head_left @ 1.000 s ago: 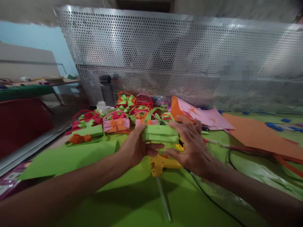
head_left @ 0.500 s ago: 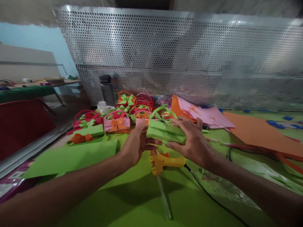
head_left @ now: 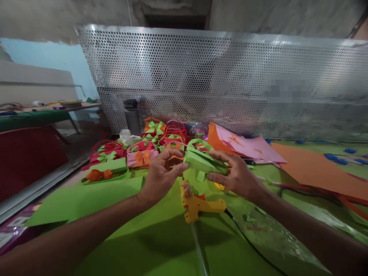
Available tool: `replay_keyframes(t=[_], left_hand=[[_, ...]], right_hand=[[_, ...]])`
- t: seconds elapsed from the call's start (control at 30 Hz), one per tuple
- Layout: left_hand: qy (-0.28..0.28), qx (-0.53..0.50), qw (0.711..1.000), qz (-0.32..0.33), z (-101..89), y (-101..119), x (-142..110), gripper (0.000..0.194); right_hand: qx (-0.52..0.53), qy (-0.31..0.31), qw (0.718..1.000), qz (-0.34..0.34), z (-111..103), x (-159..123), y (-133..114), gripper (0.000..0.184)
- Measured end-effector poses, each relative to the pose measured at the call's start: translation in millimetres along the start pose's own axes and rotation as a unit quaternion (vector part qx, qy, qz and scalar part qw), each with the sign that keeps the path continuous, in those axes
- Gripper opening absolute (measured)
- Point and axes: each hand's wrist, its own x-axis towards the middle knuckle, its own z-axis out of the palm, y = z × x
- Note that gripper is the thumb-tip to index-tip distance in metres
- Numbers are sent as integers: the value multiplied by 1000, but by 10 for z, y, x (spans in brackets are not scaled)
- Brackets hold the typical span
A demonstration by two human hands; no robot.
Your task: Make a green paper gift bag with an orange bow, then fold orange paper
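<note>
A small light-green handbag [head_left: 205,161], made of paper or foam sheet, is held up in front of me with its looped handle at the top. The fingers and thumb of my left hand [head_left: 161,172] close on its left end. At the other end, my right hand [head_left: 235,172] grips the bag between thumb and fingers. A small green tab [head_left: 201,176] shows below the bag's lower edge. Just under both hands lies a yellow glue gun [head_left: 201,205], a clear glue stick [head_left: 198,245] sticking out of its back.
Finished small bags with bows [head_left: 142,156] stand in rows behind my left hand, beside a dark bottle [head_left: 132,117]. Green sheet [head_left: 86,197] lies left; pink sheets [head_left: 258,147] and an orange sheet [head_left: 322,165] lie right. A black cord [head_left: 250,241] trails right. Perforated metal panel [head_left: 178,69] stands behind.
My left hand has shifted from an upright, spread pose to a pinch on the bag's left end. The bag has tilted, and the small tab now shows below it. The camera view has tipped upward.
</note>
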Motion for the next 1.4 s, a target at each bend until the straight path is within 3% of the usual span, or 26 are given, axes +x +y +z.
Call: replay_keyframes(t=[0.23,0.3,0.5,0.97,1.1,1.2,1.3,1.4], left_hand=[[42,101,989,96,-22,42,26,7],[45,110,989,84,-21,57,24,7],[63,66,995,-28,-7,81,22,10],[48,102,994,6,0,140,24,8],[81,3,994,-74,-28,104,83,12],[96,-36,990,-95,-62,78,146,17],[104,-62,986,-111,-88,83,184,21],[107,-80,983,-126,-97,100,188,23]], right_hand=[[-127,68,988,-58,36,-36,-3,56],[-149,84,983,-71,59,-49,-13,57],[-174,102,975,-95,84,-63,-29,57],[-195,116,968,-108,77,-58,-41,56],[-169,165,961,-146,16,-44,-72,55],[-95,225,955,-167,-48,-34,-108,34],[-13,242,960,-138,-63,-24,-102,10],[31,216,972,-84,-19,-21,-63,9]])
